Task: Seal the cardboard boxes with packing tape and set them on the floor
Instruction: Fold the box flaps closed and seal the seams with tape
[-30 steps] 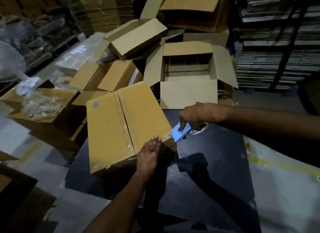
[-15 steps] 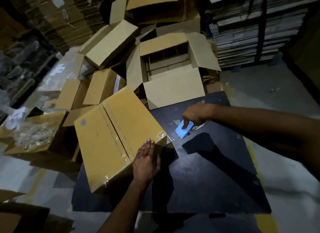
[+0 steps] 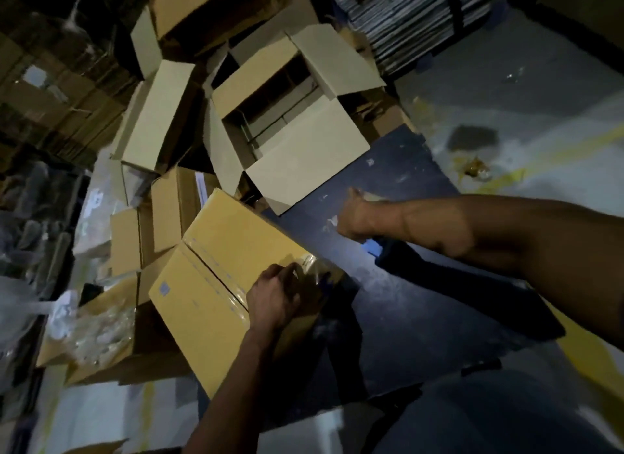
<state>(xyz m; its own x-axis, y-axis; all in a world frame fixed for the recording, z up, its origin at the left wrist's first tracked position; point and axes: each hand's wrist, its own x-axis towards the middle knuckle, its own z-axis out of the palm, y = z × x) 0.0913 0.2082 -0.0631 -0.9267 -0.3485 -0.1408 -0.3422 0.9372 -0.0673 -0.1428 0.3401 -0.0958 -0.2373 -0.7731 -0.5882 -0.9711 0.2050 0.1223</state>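
Resting at the table's left edge: a closed yellow cardboard box (image 3: 233, 278) is seen tilted, its top flaps met along a centre seam covered by a strip of clear tape (image 3: 216, 273).
Left hand (image 3: 275, 296): it is laid on the near end of the sealed box, fingers curled over the edge where the tape folds down; the box corner is grasped there.
Tape end: a crinkled, shiny length of clear tape is seen just beside the left fingers (image 3: 290, 273), at the box's near right corner.
Right hand (image 3: 359, 220): it is clenched around a blue tape dispenser (image 3: 371, 247), which is mostly hidden under the fist; only a blue part is shown below the knuckles.
Dispenser position: it is held above the dark table (image 3: 422, 301), apart from the sealed box, to its right.
Table: a dark blue-black surface is marked with pale flecks and scraps.
Open box (image 3: 304, 149): a pale cardboard box is seen beyond the sealed one, its four flaps spread outward and its inside in shadow.
Other boxes: several more cartons are piled behind and to the left, some closed, some with flaps up.
Low left box (image 3: 101, 325): an open carton is filled with clear crumpled plastic.
Floor (image 3: 506, 92): pale concrete is crossed by a yellow line at the right.
Background: stacks of flattened cardboard are seen at the upper right, blurred.
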